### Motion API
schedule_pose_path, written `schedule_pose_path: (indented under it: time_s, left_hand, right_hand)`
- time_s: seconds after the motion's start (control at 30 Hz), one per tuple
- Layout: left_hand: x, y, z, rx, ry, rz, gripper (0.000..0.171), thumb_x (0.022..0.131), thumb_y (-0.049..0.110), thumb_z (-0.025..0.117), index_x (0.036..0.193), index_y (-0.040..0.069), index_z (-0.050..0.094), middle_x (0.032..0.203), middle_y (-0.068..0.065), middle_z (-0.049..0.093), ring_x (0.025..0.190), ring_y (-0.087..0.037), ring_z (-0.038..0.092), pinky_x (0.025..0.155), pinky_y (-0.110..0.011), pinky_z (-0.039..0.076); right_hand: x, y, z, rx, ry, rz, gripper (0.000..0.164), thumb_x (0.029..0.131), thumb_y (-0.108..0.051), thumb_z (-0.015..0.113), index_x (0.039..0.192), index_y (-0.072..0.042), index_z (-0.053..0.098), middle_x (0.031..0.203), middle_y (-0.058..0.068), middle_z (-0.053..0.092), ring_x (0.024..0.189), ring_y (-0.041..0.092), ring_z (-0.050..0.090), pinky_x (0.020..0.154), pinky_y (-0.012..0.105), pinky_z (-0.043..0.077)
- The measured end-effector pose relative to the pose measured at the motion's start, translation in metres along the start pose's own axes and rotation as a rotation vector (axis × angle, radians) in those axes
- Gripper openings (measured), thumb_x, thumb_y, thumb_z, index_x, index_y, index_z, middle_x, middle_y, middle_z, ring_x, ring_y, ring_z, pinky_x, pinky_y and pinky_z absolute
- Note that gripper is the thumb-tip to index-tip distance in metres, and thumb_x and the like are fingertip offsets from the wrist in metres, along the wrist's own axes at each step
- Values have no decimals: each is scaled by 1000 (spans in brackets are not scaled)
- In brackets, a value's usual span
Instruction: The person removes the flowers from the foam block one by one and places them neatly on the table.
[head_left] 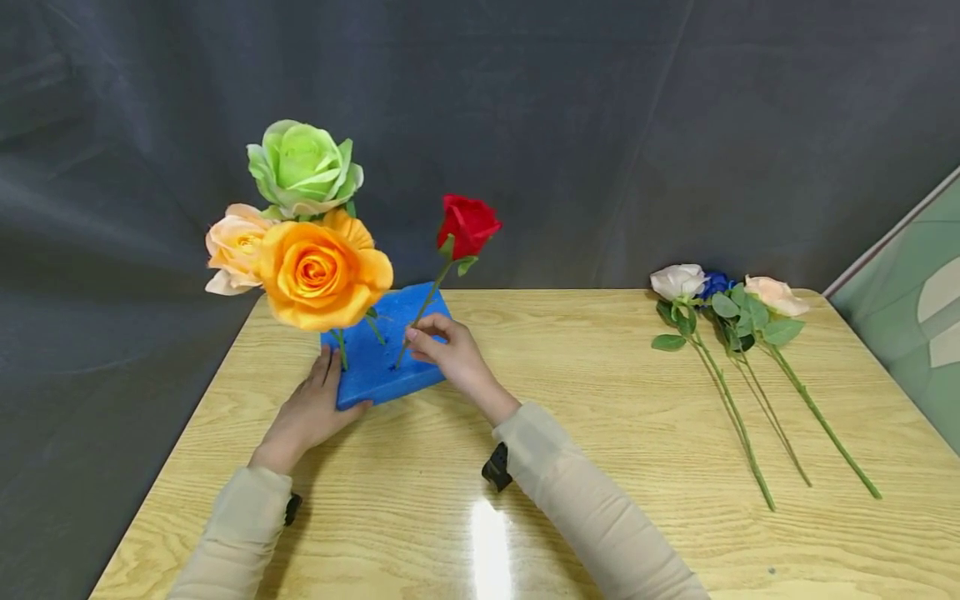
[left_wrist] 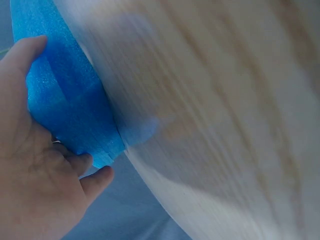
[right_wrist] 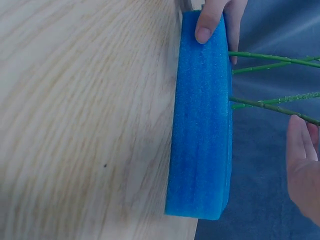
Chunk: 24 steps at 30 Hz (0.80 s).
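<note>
My left hand grips the left front corner of a blue foam block, thumb against its front side and fingers along its left edge. In the right wrist view, the thumb presses the side of the block. A red artificial rose leans to the right, its stem foot at the block's top. My right hand pinches that stem low down, between thumb and fingers. Standing in the block's left and back parts are an orange rose, a green rose and a peach rose.
On the right of the wooden table lie a white rose, a blue rose and a pale pink rose, stems toward the front. A dark curtain hangs behind; a green panel stands at the right.
</note>
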<state>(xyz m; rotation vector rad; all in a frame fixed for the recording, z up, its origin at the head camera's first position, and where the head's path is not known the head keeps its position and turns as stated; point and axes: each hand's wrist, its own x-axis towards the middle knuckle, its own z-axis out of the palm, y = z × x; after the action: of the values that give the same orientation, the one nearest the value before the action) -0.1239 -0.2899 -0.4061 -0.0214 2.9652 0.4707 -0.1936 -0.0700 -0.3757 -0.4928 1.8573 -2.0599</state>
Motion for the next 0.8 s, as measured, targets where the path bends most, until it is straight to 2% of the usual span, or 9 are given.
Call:
schedule_pose_path:
  time_s: [0.23, 0.33, 0.53, 0.8]
  left_hand:
    - [1, 0, 2, -63, 1, -3, 99, 93, 45, 56, 149, -12, -3, 156, -32, -9, 143, -51, 8, 112, -61, 25]
    - [3, 1, 5, -95, 3, 3, 99, 94, 44, 55, 148, -14, -4, 155, -33, -12, 144, -51, 3, 113, -61, 22]
    - [2, 8, 6, -152, 13, -1, 98, 95, 39, 55, 145, -17, -9, 153, -37, -16, 143, -53, -2, 114, -62, 19]
    - [-3, 27, 10, -131, 15, -52, 96, 96, 37, 53, 145, -18, -9, 151, -39, -15, 141, -55, 0, 113, -62, 21]
  right_hand:
    - [1, 5, 0, 125, 34, 3, 16, 98, -10, 53, 105, 4, 58, 96, 5, 63, 86, 7, 65, 91, 37, 55]
    - [1, 6, -1, 172, 45, 7, 14, 98, -8, 52, 105, 3, 58, 93, 1, 63, 83, 5, 65, 91, 37, 55]
    - [1, 7, -3, 177, 47, -5, 16, 98, -9, 51, 108, 2, 58, 91, -2, 63, 82, 3, 65, 90, 36, 55]
    - [1, 7, -11, 176, 70, 0, 18, 99, -8, 50, 112, 2, 57, 91, -6, 63, 81, 1, 65, 89, 31, 56]
